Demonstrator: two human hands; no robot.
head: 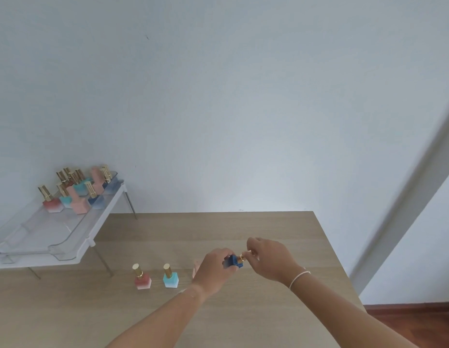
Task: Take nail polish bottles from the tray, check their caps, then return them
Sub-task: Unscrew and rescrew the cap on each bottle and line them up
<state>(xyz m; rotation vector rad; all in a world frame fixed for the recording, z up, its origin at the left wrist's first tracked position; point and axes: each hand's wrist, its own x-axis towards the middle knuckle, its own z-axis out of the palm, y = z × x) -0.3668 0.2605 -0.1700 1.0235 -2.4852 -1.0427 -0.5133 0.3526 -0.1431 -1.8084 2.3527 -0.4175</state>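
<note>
We hold the blue bottle (233, 261) tilted in the air above the wooden surface (281, 229), its body pinched in our left hand (214, 268). Our right hand (269, 257) closes its fingertips around the gold cap (243, 256). Just left of the hands a red bottle (142, 278) and a turquoise bottle (170, 277) stand upright, with a pink one (196, 268) half hidden behind our left hand. Farther left, the clear tray (42, 234) on a white rack (100, 222) carries more bottles at its back end.

Blue bottle (233, 261) tilted, gold cap (244, 256) rightward, above desk middle. Red bottle (142, 278), teal bottle (170, 277) upright on desk. Others upright in clear tray (42, 232), far-left corner.
</note>
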